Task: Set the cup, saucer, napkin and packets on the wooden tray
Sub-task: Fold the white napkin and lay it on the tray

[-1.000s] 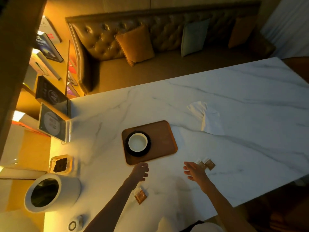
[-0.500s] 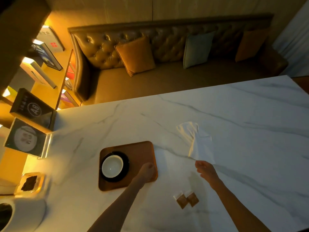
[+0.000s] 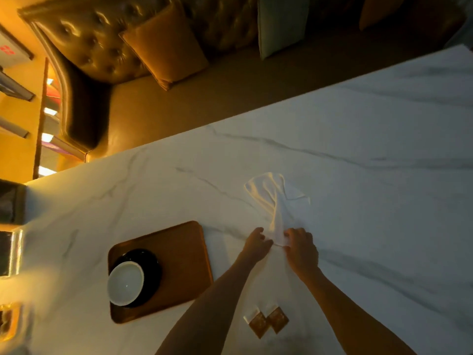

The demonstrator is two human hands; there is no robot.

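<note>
Both my left hand [image 3: 256, 244] and right hand [image 3: 300, 248] pinch the near end of the napkin [image 3: 277, 204] (soft, light cloth); I judge it will droop when lifted.

Dim, warm amber cast overall. Light came from the lit shelves [image 3: 46, 139] left of the tabletop [image 3: 358, 155]; glare washed out its left edge. Far right of the tabletop fell into grey shadow. Motion blur throughout, worst on the sofa [image 3: 107, 47] beyond; wide-angle bending at the edges.
</note>
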